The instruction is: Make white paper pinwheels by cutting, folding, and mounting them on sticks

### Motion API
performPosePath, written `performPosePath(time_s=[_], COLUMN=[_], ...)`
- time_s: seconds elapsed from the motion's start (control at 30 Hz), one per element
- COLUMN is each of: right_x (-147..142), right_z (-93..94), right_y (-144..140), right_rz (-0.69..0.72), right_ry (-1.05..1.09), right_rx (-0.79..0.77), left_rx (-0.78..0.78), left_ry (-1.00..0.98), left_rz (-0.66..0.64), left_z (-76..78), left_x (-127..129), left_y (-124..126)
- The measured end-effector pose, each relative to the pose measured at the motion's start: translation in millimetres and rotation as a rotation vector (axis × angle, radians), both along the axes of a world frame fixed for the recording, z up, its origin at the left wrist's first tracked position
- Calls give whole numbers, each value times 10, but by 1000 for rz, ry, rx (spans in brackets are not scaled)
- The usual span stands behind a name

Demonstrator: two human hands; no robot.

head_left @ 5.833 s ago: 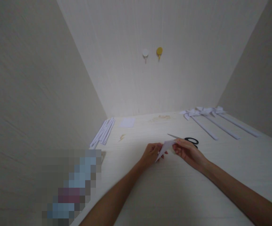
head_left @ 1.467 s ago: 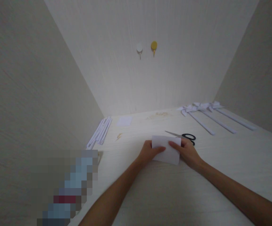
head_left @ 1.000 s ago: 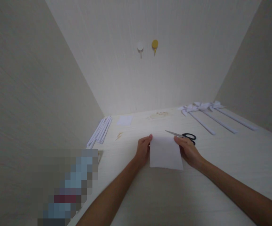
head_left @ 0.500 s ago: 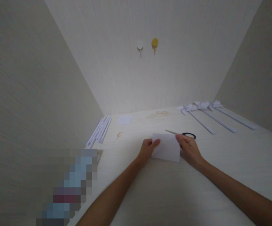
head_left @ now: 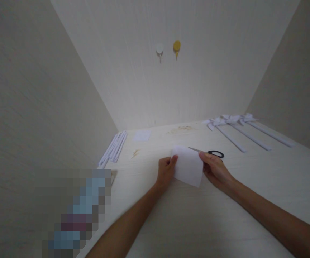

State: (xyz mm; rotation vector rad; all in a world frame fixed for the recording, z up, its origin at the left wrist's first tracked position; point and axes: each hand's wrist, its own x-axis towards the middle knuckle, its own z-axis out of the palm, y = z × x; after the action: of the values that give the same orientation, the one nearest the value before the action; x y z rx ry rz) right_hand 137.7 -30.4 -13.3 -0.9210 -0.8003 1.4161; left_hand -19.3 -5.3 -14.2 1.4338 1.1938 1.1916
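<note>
A square sheet of white paper is held up above the table, tilted slightly clockwise. My left hand pinches its left edge, thumb on the near face. At the upper right corner, my right hand grips the sheet between thumb and fingers; some of those fingers are hidden. Just behind the paper and my right hand lies a pair of scissors with black handles, its blades pointing left and partly covered by the sheet.
Several rolled paper sticks lie at the left. Paper pinwheels on white sticks rest at the back right. Another white paper square lies near the back wall. A white hook and a yellow hook hang on that wall.
The sheet has turned a little clockwise, its lower edge now slanting down to the right. Both hands have shifted slightly left and still hold it.
</note>
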Motion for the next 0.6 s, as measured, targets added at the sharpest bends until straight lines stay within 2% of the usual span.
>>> performPosePath(time_s=[0.13, 0.27, 0.37, 0.5, 0.6], right_x=[18, 47, 65, 64, 56], right_z=[5, -21, -61, -85, -67], right_y=[14, 26, 33, 37, 29], right_rz=[-83, -195, -204, -221, -248], right_ry=[27, -50, -172, -304, -391], right_rx=[8, 37, 72, 123, 166], left_rx=[-105, -265, -295, -260, -286], left_ry=[-151, -507, -685, -771, -748], left_rz=[-30, -91, -79, -96, -107], left_z=[14, 30, 47, 59, 67], left_x=[5, 20, 10, -2, 30], left_y=[0, -13, 1, 36, 16])
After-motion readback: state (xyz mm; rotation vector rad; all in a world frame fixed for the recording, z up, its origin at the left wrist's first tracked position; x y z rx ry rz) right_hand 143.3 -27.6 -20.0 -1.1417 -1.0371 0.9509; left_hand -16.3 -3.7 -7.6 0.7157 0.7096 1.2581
